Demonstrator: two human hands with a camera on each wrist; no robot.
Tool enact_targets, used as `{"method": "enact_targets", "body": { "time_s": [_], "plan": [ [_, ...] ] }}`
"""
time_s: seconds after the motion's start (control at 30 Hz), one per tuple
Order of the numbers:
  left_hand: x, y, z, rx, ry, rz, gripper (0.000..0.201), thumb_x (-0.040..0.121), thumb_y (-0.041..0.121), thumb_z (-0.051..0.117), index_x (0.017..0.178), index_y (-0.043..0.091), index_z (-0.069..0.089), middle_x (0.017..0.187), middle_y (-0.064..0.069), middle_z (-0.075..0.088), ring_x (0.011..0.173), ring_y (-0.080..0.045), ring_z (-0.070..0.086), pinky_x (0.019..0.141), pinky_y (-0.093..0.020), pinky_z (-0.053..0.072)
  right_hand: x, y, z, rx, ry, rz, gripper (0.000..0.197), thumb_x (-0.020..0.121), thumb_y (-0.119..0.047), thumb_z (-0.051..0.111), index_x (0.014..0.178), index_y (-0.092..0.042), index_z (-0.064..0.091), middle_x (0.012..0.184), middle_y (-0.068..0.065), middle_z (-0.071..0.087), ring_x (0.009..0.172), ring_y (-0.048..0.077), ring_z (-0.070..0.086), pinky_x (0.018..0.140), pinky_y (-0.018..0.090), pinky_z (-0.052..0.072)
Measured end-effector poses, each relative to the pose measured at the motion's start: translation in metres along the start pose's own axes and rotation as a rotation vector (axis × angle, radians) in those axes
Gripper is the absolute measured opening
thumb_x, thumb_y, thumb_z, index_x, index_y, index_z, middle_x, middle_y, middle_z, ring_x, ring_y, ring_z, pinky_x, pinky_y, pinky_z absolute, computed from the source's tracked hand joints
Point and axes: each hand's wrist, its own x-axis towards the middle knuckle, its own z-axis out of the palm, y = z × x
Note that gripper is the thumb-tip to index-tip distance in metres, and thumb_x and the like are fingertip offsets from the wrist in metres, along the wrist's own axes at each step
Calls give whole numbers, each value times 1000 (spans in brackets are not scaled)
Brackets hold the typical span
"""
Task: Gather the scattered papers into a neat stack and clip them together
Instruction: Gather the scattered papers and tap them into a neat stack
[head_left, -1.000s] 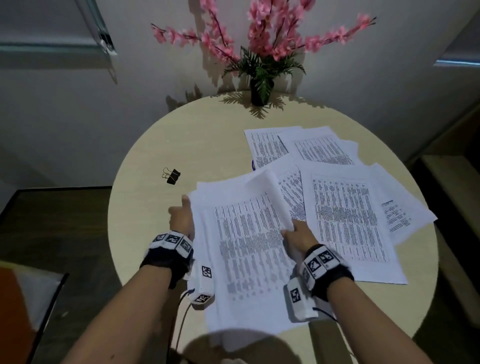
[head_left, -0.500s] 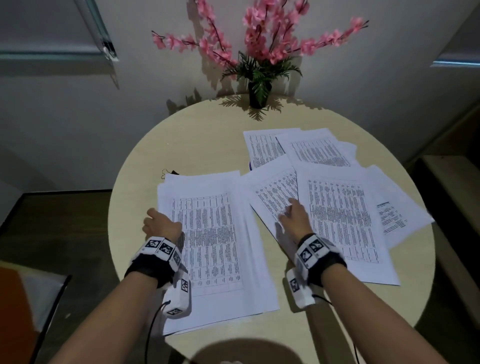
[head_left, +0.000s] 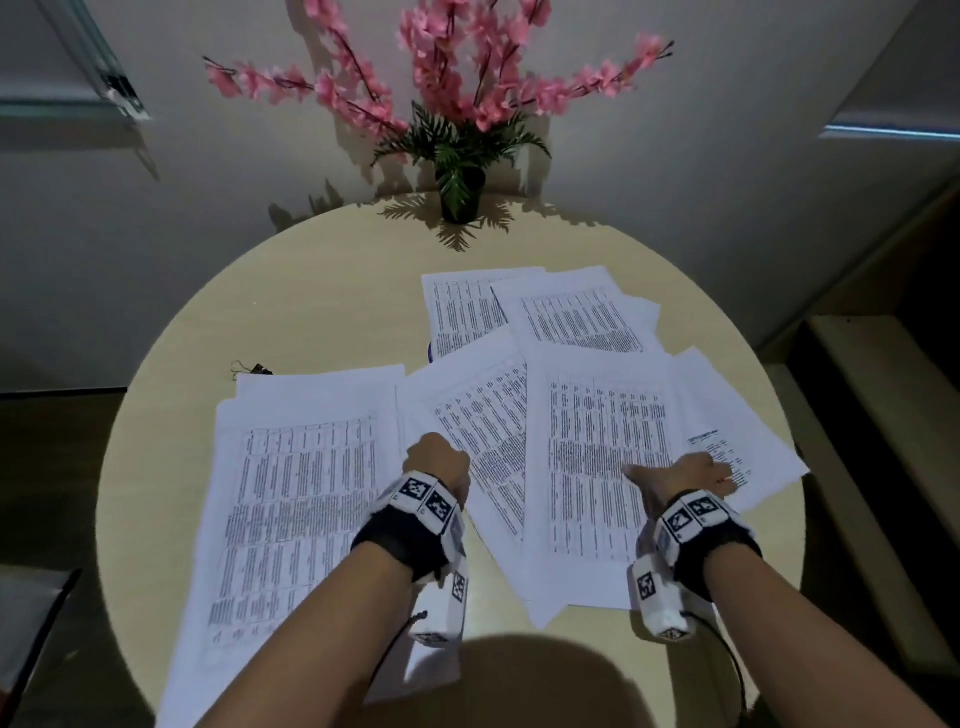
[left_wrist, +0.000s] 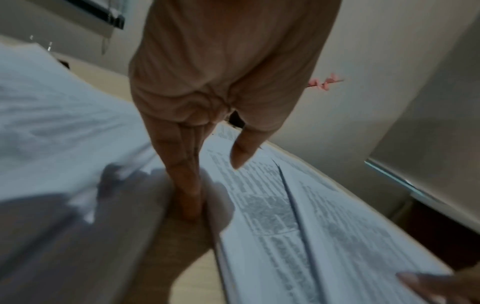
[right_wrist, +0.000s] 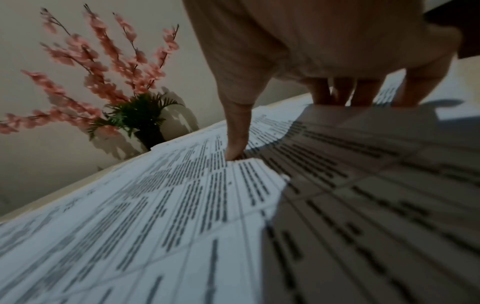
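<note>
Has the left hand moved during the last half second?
Yes. The left hand moved right across the gathered stack, from its left edge to its right edge, toward the loose sheets.

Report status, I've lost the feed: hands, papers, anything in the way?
Left hand open at the gathered pile, right hand pressing loose sheets. Papers unclipped. Binder clip half under pile's far edge.

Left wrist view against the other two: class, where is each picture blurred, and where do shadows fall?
Left wrist view: papers at left smeared, hand shadow on table. Right wrist view: flowers soft, right hand shades the print. Head view: sharp, a round shadow at the near edge.
</note>
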Motion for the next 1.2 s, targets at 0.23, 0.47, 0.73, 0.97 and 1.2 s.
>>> {"method": "enact_targets", "body": {
  "time_s": [0.23,0.47,0.73,0.97,1.2],
  "plan": [
    [10,27,20,-498,-46,-69,108,74,54,66,145,-2,7,144,-21,41,127,-34,48,91,-37,45,-9,-47,32,-202,-116,-498,48,88,-22,54,131,-9,37,142,15,28,130,35,27,104,49,30],
    [31,13,2,-146,219,72,24,86,4,52,106,-8,57,85,-16,63,73,-28,62,66,-29,55,12,-91,23,-52,-103,-633,45,90,-41,43,128,-16,44,141,11,38,128,31,33,104,49,29],
    [0,55,-99,-310,786,364,20,84,-9,40,74,7,48,60,-5,44,68,-23,42,51,-23,27,59,-80,7,-234,-216,-567,56,89,-48,47,141,-43,25,159,1,-2,144,36,-7,113,62,6],
    [32,124,-122,-546,706,487,12,91,16,49,82,8,49,70,-3,51,71,-18,46,54,-25,32,30,-82,8,-71,-155,-577,53,80,-14,61,130,-21,44,147,17,23,132,36,22,108,49,23],
    [116,86,-41,-81,294,91,31,88,13,49,112,-5,56,109,-21,58,99,-38,56,84,-36,46,8,-60,29,40,-307,-670,37,82,-4,46,119,-9,51,128,13,39,119,33,40,97,40,34]
  ]
}}
